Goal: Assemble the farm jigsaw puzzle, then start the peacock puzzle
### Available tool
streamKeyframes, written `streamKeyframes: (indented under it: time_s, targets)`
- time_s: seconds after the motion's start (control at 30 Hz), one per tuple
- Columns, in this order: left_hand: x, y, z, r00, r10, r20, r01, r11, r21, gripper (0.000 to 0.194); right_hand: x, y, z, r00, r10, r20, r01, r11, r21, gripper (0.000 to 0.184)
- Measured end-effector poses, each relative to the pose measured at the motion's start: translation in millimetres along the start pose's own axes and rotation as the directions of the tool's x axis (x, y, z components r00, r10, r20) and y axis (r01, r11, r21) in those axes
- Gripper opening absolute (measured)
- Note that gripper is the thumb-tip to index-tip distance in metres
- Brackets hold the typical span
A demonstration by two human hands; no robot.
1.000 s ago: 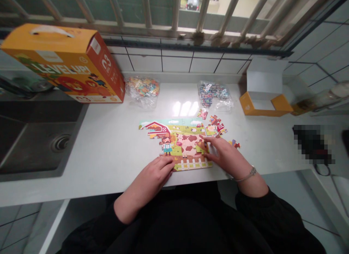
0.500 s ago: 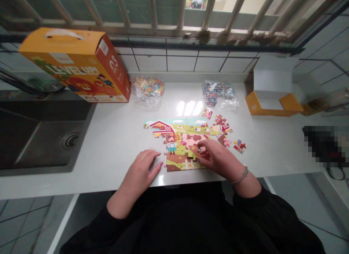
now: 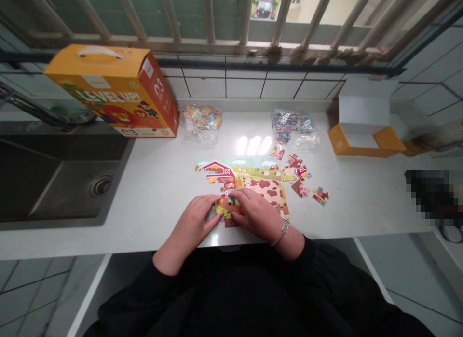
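Left to right along the white table (image 3: 162, 182): a dark sink (image 3: 68, 192) occupies the left end, and an orange box (image 3: 117, 98) stands upright beyond its far right corner. Beside the box, towards the far edge, lies a clear bag of orange-toned pieces (image 3: 202, 119).

Close to the near edge, the left hand (image 3: 193, 218) has thumb and forefinger parted at the left side of a green-and-brown jigsaw piece (image 3: 223, 208); whether these fingertips pinch it cannot be told. The piece lies between the two hands, directly left of the right grip, overlapping the left border of the farm puzzle (image 3: 258, 176) as viewed; any lift above it is unclear. Good fitting here would probably mean holding the piece level, turning it until printed ground and tabs agree with the ragged border, then pressing straight down while the left fingers steady neighbouring pieces.

The right hand (image 3: 258, 211) has its grip closed on the piece, thumb towards the near edge and fingers towards the far one, its palm covering part of the puzzle. Just beyond the puzzle's right side are scattered loose pieces (image 3: 300, 188); behind these, towards the far edge, rests a clear bag of blue-toned pieces (image 3: 289, 124). A small open carton (image 3: 365, 141) stands near the far right corner.
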State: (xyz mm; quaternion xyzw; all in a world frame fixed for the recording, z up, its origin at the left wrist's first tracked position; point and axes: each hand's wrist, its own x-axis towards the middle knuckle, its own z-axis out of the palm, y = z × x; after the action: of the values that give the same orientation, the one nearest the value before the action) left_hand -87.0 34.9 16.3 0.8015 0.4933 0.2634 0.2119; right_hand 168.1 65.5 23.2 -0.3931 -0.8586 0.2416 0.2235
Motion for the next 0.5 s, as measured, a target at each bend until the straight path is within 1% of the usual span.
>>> streamKeyframes:
  time_s: [0.1, 0.23, 0.37, 0.5]
  targets:
    - [1, -15, -7.5, 1.0, 0.005, -0.009, -0.005, 0.999, 0.04, 0.038, -3, 4, -2, 1.0, -0.001, -0.013, 0.001, 1.0, 0.006, 0.046]
    - [3, -29, -13.3, 0.998, 0.054, 0.033, -0.057, 0.994, 0.096, 0.032, -11, 8, -7, 0.999, -0.001, -0.036, 0.001, 1.0, -0.003, 0.036]
    - [8, -31, -16.2, 0.994, 0.073, 0.083, -0.085, 0.986, 0.145, 0.031, -17, 9, -8, 1.0, 0.001, -0.027, -0.002, 0.999, -0.038, 0.032]
    - [11, -31, -19.9, 0.988, 0.086, 0.125, -0.105, 0.983, 0.152, 0.033, -19, 9, -6, 1.0, -0.001, -0.028, 0.0, 0.999, -0.042, 0.028]
